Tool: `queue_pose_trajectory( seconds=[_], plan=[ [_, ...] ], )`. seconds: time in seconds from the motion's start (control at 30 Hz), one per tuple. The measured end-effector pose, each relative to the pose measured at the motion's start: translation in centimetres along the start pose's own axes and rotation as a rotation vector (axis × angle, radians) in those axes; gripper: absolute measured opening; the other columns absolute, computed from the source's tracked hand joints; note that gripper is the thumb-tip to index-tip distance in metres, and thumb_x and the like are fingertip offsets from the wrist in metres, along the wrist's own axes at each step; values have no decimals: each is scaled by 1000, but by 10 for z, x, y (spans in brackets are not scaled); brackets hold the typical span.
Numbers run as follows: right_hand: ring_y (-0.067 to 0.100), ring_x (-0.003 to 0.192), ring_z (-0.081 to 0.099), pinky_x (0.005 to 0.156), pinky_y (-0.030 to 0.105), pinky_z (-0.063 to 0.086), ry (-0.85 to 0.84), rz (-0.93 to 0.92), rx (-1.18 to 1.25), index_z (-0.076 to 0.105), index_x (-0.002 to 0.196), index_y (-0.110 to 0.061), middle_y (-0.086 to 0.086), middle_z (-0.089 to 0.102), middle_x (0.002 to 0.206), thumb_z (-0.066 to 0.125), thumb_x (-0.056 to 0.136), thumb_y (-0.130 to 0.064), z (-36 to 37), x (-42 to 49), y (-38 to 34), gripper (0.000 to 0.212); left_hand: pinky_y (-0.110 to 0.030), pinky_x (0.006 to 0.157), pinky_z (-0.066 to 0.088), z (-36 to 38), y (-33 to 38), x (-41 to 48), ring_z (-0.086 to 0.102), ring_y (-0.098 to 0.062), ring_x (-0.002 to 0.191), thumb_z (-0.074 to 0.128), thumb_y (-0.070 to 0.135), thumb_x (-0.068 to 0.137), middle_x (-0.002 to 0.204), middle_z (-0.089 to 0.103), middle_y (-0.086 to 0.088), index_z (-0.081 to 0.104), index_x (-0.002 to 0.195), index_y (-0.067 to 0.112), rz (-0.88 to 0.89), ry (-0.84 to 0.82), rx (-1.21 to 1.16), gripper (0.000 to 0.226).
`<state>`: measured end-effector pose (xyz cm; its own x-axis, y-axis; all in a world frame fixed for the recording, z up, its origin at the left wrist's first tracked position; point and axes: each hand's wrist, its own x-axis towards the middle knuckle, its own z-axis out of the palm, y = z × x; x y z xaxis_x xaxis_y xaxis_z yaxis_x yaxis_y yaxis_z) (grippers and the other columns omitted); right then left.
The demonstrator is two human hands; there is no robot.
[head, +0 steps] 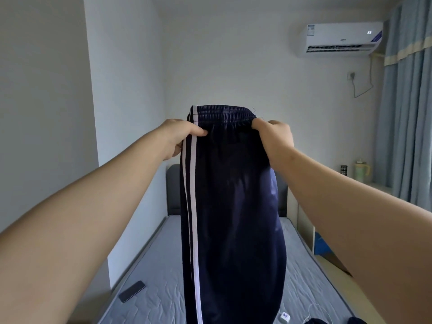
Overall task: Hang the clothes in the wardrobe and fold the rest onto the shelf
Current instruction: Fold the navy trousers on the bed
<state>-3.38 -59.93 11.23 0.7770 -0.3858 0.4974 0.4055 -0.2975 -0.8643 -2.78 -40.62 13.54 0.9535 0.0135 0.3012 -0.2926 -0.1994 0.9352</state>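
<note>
Dark navy track trousers (233, 206) with two white side stripes hang straight down in front of me, their elastic waistband at the top. My left hand (180, 136) pinches the fabric just below the waistband at the striped left edge. My right hand (273, 134) grips the right edge at the same height. Both arms are stretched out and raised, so the trousers dangle above the bed and run out of the frame's bottom.
Below lies a bed with a grey quilted mattress (159, 277). A dark phone (132, 294) sits near its left edge, a white charger (285, 316) with cable near the front right. An air conditioner (341, 38), blue curtains (406, 113) and a sill with a kettle (361, 171) stand to the right.
</note>
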Motion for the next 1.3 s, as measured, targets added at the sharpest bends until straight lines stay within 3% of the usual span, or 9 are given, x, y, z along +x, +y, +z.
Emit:
queue_pose_trajectory(
  seconds=[0.17, 0.3, 0.43, 0.53, 0.6, 0.73, 0.93, 1.07, 1.3],
  plan=[
    [18, 51, 35, 50, 26, 29, 6, 1, -40, 36, 55, -19, -6, 37, 49, 56, 58, -37, 0, 6, 5, 26, -12, 33, 15, -4, -4, 12, 23, -4, 46, 62, 15, 81, 54, 45, 9, 53, 67, 22, -141, -31, 58, 18],
    [18, 50, 37, 49, 26, 30, -65, 59, -112, 39, 53, -17, -3, 39, 49, 61, 62, -29, 9, 13, 31, 27, -6, 33, 16, 5, -23, 28, 17, -10, 44, 62, 16, 85, 58, 25, 2, 47, 72, 18, -118, 70, 354, 20],
    [20, 51, 42, 47, 26, 38, -161, 175, -226, 46, 59, -13, 3, 44, 56, 61, 73, -11, 28, 25, 73, 21, -12, 30, 38, 21, -66, 42, 43, -11, 35, 47, 24, 97, 57, 44, -3, 50, 98, 14, -332, -21, 357, 10],
    [24, 58, 54, 60, 40, 54, -177, 233, -183, 48, 69, -13, 8, 53, 66, 52, 85, -1, 48, 34, 106, 20, -34, 55, 56, 36, -100, 58, 61, -22, 61, 38, 26, 101, 95, 62, -19, 40, 128, 3, -392, -83, 193, 36],
    [25, 67, 55, 64, 40, 53, -138, 203, -189, 52, 78, -11, 10, 56, 75, 46, 86, -2, 60, 40, 121, 13, -40, 67, 53, 45, -114, 72, 60, -26, 72, 39, 27, 100, 96, 61, -18, 38, 131, 9, -322, -44, 108, 36],
    [11, 64, 48, 50, 23, 36, -31, 140, -11, 51, 92, -16, 0, 56, 81, 47, 90, -10, 70, 52, 121, 8, -26, 64, 44, 46, -115, 99, 55, -16, 77, 41, 25, 98, 83, 57, -3, 43, 121, 19, -55, 55, 33, 24],
    [11, 71, 51, 62, 24, 45, 5, 40, 130, 49, 85, -24, -6, 55, 80, 50, 91, -13, 70, 57, 92, 12, -8, 54, 41, 29, -87, 108, 55, -2, 78, 39, 18, 99, 98, 57, 1, 42, 110, 20, 164, 31, -38, 11],
    [15, 79, 54, 76, 32, 51, 14, 34, 170, 51, 81, -24, -4, 58, 82, 53, 88, -10, 65, 48, 83, 15, -11, 59, 41, 18, -82, 98, 57, -1, 82, 41, 18, 99, 102, 58, 1, 43, 112, 20, 229, 3, -22, 14],
    [16, 72, 54, 68, 32, 49, 19, 150, 145, 54, 78, -21, -1, 58, 76, 56, 81, -6, 59, -2, 113, 15, -23, 71, 47, 13, -124, 56, 63, -10, 83, 43, 26, 98, 89, 66, 0, 46, 111, 23, 110, -115, 58, 14]
  ],
)
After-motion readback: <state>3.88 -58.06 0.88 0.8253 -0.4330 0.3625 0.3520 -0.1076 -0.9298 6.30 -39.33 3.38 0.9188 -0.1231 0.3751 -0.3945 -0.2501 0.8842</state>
